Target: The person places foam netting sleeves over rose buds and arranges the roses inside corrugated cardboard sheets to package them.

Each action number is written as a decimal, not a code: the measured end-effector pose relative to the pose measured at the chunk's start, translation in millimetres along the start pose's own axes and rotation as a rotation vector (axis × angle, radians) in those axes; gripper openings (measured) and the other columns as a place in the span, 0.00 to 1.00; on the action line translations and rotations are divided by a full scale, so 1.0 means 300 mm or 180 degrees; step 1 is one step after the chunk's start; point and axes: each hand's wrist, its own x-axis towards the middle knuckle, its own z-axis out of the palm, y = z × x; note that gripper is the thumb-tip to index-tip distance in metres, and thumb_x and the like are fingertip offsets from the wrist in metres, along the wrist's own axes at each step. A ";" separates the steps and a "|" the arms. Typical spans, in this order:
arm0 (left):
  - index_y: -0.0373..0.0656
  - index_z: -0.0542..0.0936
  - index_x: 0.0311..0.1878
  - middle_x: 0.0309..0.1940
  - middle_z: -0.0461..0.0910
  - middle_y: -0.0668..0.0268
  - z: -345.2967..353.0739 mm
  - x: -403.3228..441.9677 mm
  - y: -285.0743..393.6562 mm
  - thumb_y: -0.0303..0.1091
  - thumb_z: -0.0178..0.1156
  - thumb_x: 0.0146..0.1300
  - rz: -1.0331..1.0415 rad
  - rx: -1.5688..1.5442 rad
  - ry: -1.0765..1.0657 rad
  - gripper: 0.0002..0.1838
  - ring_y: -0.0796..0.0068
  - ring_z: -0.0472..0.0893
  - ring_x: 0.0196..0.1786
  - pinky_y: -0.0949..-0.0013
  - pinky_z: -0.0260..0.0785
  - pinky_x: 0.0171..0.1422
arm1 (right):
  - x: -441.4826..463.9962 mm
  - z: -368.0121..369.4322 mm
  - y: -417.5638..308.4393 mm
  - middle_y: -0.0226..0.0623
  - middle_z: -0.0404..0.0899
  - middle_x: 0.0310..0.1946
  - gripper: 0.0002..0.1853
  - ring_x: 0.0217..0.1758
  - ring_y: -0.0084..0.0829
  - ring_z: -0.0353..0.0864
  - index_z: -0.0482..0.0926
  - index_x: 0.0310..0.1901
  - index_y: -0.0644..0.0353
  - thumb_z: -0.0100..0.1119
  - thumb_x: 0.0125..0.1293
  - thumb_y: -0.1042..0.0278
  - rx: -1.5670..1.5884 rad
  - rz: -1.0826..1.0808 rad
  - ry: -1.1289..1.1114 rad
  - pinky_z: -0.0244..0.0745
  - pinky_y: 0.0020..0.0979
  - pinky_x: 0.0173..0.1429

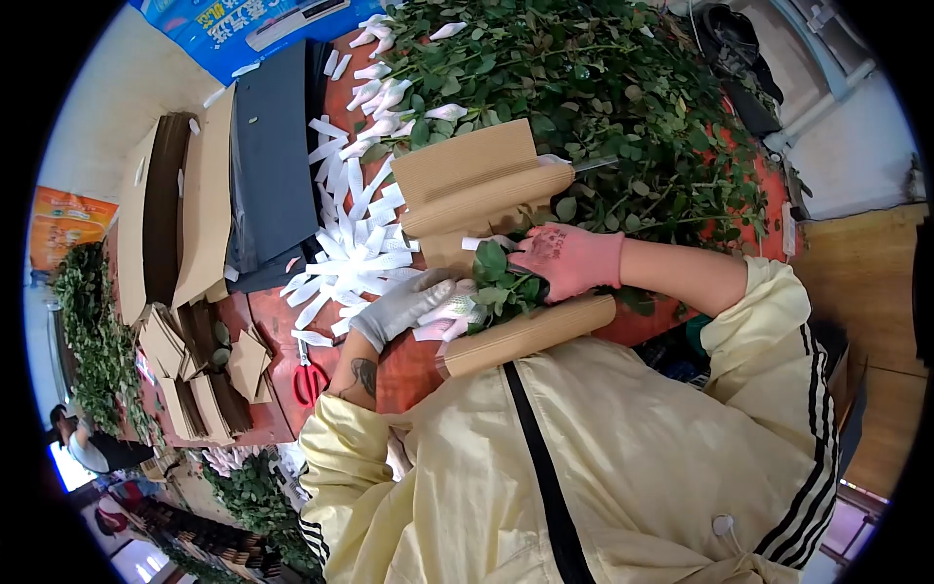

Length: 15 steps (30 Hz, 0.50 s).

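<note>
My left hand, in a light grey glove, is closed around the side of a bunch of rose heads in white net sleeves. My right hand, in a pink glove, grips the leafy stems of the same bunch; its fingertips are partly hidden by leaves. A roll of corrugated cardboard lies between the bunch and my torso. Beyond my hands, another cardboard-wrapped bundle rests on the red table.
Loose white sleeves lie spread left of the hands, with red scissors nearby. Cut stems with leaves cover the far side. Cardboard sheets, a dark board and small cardboard pieces lie at left. A person is in the background.
</note>
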 end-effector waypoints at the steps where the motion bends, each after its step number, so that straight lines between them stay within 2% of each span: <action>1: 0.31 0.61 0.64 0.58 0.69 0.55 0.015 -0.005 0.023 0.67 0.54 0.56 -0.0025 0.0120 -0.0036 0.48 0.66 0.67 0.62 0.69 0.56 0.66 | 0.002 0.020 -0.004 0.42 0.75 0.44 0.30 0.51 0.39 0.74 0.69 0.52 0.62 0.61 0.46 0.60 -0.0003 -0.0006 -0.0002 0.67 0.36 0.57; 3: 0.34 0.60 0.65 0.59 0.68 0.56 0.032 -0.019 0.054 0.65 0.55 0.56 -0.0141 0.0171 -0.0150 0.47 0.67 0.66 0.62 0.68 0.56 0.67 | -0.002 0.057 -0.015 0.38 0.76 0.40 0.24 0.48 0.36 0.75 0.71 0.48 0.59 0.58 0.47 0.61 -0.1127 -0.0347 0.0605 0.67 0.35 0.54; 4: 0.34 0.60 0.65 0.59 0.68 0.56 0.028 -0.022 0.054 0.65 0.55 0.56 -0.0142 0.0160 -0.0152 0.47 0.67 0.66 0.62 0.68 0.56 0.67 | -0.015 0.025 -0.024 0.38 0.76 0.40 0.24 0.48 0.36 0.75 0.71 0.48 0.59 0.58 0.47 0.61 -0.1124 -0.0350 0.0595 0.67 0.35 0.54; 6: 0.35 0.60 0.66 0.59 0.68 0.59 0.001 -0.040 0.046 0.62 0.58 0.56 0.0122 0.0028 -0.0360 0.45 0.69 0.68 0.60 0.69 0.59 0.65 | -0.043 -0.074 -0.047 0.35 0.77 0.39 0.24 0.48 0.34 0.76 0.71 0.50 0.55 0.55 0.49 0.60 -0.0549 0.0170 0.0096 0.67 0.34 0.55; 7: 0.37 0.61 0.66 0.57 0.70 0.62 -0.013 -0.048 0.014 0.56 0.65 0.53 0.0115 -0.0673 -0.0529 0.44 0.72 0.70 0.58 0.72 0.63 0.61 | -0.085 -0.038 -0.020 0.33 0.78 0.38 0.25 0.47 0.32 0.77 0.71 0.52 0.52 0.55 0.49 0.59 -0.0556 0.0155 0.0839 0.69 0.34 0.53; 8: 0.40 0.63 0.65 0.54 0.72 0.64 -0.005 -0.071 0.019 0.42 0.69 0.54 -0.0070 -0.0945 -0.0400 0.38 0.75 0.72 0.54 0.74 0.67 0.55 | -0.123 -0.066 -0.020 0.33 0.78 0.39 0.26 0.46 0.33 0.77 0.71 0.53 0.52 0.56 0.48 0.60 -0.0673 0.0214 0.1135 0.69 0.34 0.53; 9: 0.40 0.64 0.64 0.53 0.72 0.65 0.004 -0.082 0.037 0.33 0.67 0.53 -0.0001 -0.0827 -0.0329 0.35 0.76 0.72 0.53 0.73 0.67 0.55 | -0.168 -0.108 -0.021 0.32 0.79 0.39 0.27 0.46 0.33 0.77 0.72 0.53 0.51 0.56 0.47 0.60 -0.0787 0.0280 0.1428 0.70 0.34 0.53; 10: 0.40 0.65 0.64 0.52 0.73 0.65 0.018 -0.086 0.051 0.25 0.66 0.53 0.0063 -0.0714 -0.0263 0.34 0.77 0.72 0.52 0.72 0.68 0.54 | -0.216 -0.187 -0.030 0.34 0.78 0.42 0.26 0.46 0.34 0.77 0.74 0.51 0.52 0.57 0.45 0.62 -0.0656 0.0307 0.1425 0.70 0.34 0.52; 12: 0.40 0.70 0.59 0.49 0.77 0.66 0.015 -0.049 0.043 0.29 0.64 0.54 0.0300 0.0716 0.0048 0.28 0.77 0.74 0.49 0.73 0.67 0.55 | -0.318 -0.258 -0.032 0.36 0.76 0.47 0.25 0.47 0.36 0.76 0.75 0.50 0.54 0.58 0.45 0.65 -0.0932 0.0608 0.1902 0.70 0.35 0.53; 14: 0.41 0.71 0.58 0.48 0.77 0.66 0.009 -0.022 0.022 0.26 0.62 0.52 0.0213 0.0443 0.0110 0.27 0.78 0.74 0.49 0.73 0.67 0.54 | -0.402 -0.291 -0.006 0.35 0.71 0.56 0.28 0.58 0.33 0.69 0.73 0.54 0.54 0.60 0.45 0.67 -0.0987 0.0910 0.2405 0.62 0.32 0.61; 15: 0.41 0.72 0.57 0.48 0.77 0.64 0.011 -0.012 0.030 0.26 0.62 0.51 0.0226 0.0581 0.0203 0.26 0.75 0.75 0.49 0.71 0.67 0.54 | -0.444 -0.327 0.002 0.34 0.69 0.58 0.29 0.62 0.32 0.66 0.73 0.54 0.54 0.60 0.44 0.69 -0.0861 0.1019 0.2509 0.59 0.30 0.63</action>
